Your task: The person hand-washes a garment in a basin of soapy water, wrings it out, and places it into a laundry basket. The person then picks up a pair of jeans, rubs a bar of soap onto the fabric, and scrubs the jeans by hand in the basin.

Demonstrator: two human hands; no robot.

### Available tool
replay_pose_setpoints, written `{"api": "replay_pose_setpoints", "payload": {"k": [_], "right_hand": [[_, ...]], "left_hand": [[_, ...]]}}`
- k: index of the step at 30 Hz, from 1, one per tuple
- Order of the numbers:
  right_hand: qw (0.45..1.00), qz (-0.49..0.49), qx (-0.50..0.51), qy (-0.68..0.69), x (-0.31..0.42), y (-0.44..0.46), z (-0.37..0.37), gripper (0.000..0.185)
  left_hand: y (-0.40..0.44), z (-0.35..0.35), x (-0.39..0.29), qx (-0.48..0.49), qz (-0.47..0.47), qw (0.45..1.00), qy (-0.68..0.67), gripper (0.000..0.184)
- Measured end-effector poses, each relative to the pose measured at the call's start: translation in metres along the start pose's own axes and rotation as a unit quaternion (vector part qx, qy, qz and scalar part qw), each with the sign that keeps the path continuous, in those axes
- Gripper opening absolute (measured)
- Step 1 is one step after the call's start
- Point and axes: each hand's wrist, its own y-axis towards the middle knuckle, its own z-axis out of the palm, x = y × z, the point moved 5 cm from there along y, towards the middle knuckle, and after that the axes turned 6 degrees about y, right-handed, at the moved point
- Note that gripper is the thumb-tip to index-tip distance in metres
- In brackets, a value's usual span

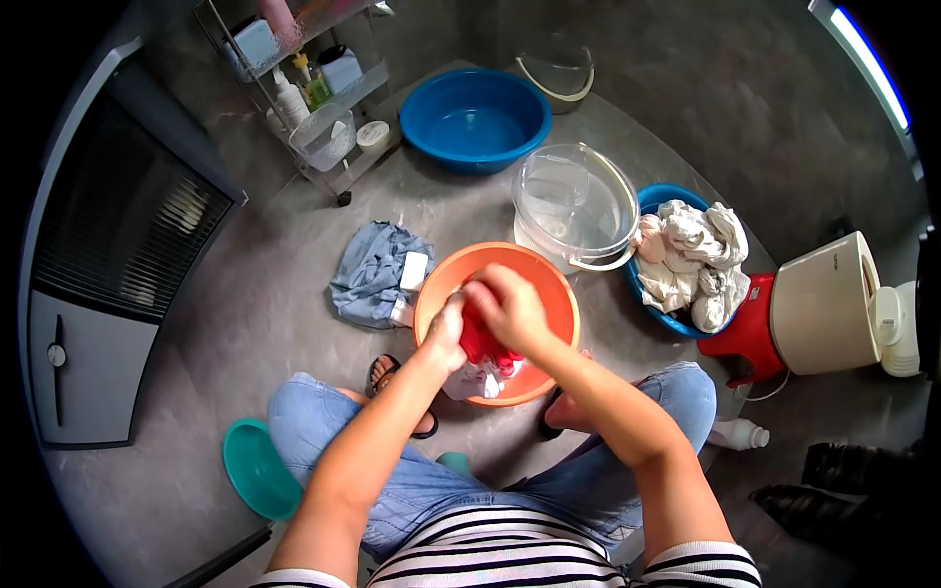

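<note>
Over the orange basin (561, 294) between my feet, both hands are closed on a wet-looking red cloth (482, 343). My left hand (447, 331) grips it from the left side, and my right hand (512, 312) presses in from the right and above. A whitish fabric (474, 382) with red parts hangs below them at the basin's near rim; whether it belongs to the same garment I cannot tell. Just left of the basin, a blue-grey garment (371, 274) lies crumpled on the floor, with a white block-like piece (414, 270) at its right edge.
A clear bucket (534, 211) stands behind the basin. At right are a blue tub (642, 294) of pale laundry (691, 255), a red-and-beige appliance (823, 304) and a white bottle (740, 434). Another blue basin (475, 122), a shelf rack (338, 103) and a green basin (257, 470) surround me.
</note>
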Motion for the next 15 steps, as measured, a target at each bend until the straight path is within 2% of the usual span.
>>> {"api": "replay_pose_setpoints", "payload": {"k": [1,2,3,4,5,6,7,8,10,11,12,13,14,15], "right_hand": [[0.994,-0.091,0.051,-0.032,0.014,-0.010,0.013,0.018],[0.987,-0.074,0.130,-0.055,0.032,-0.024,0.027,0.016],[0.987,-0.067,0.127,-0.074,0.038,-0.028,0.027,0.018],[0.986,-0.060,0.123,-0.093,0.040,-0.030,0.028,0.019],[0.988,-0.001,0.101,-0.116,0.022,-0.026,0.025,0.021],[0.986,0.056,0.077,-0.140,-0.004,-0.017,0.021,0.023],[0.985,0.101,0.047,-0.134,-0.025,-0.011,0.015,0.027],[0.979,0.181,0.053,-0.076,-0.041,-0.008,0.011,0.027],[0.968,0.233,0.080,0.051,-0.063,-0.008,0.007,0.033],[0.951,0.270,0.088,0.126,-0.072,-0.008,0.006,0.034],[0.927,0.302,0.097,0.200,-0.077,-0.008,0.006,0.035],[0.897,0.320,0.105,0.285,-0.071,-0.006,0.007,0.031],[0.865,0.336,0.122,0.353,-0.065,-0.007,0.006,0.030],[0.864,0.317,0.150,0.362,-0.050,-0.005,0.000,0.032]], "left_hand": [[0.011,-0.011,0.004,0.172,-0.018,0.982,-0.070,0.039],[0.036,-0.044,0.021,0.183,0.008,0.980,-0.082,0.041],[0.041,-0.046,0.019,0.195,0.034,0.976,-0.095,0.043],[0.045,-0.057,0.028,0.102,0.025,0.993,-0.053,0.045],[0.046,-0.067,0.036,0.009,0.008,1.000,-0.011,0.047],[0.012,-0.023,0.017,-0.029,-0.083,0.996,0.025,0.047],[0.009,-0.016,0.012,0.005,-0.078,0.997,-0.009,0.044],[0.003,-0.009,0.004,0.025,-0.019,0.999,0.027,0.044],[-0.018,0.020,-0.013,0.057,-0.014,0.998,0.030,0.050],[-0.024,0.022,-0.022,0.028,0.052,0.964,0.260,0.058],[-0.029,0.023,-0.030,-0.004,0.119,0.873,0.473,0.068],[-0.030,0.023,-0.036,-0.020,0.198,0.740,0.642,0.078],[-0.015,0.004,-0.025,-0.017,0.124,0.716,0.687,0.071],[-0.021,0.010,-0.028,-0.021,0.112,0.769,0.629,0.065]]}}
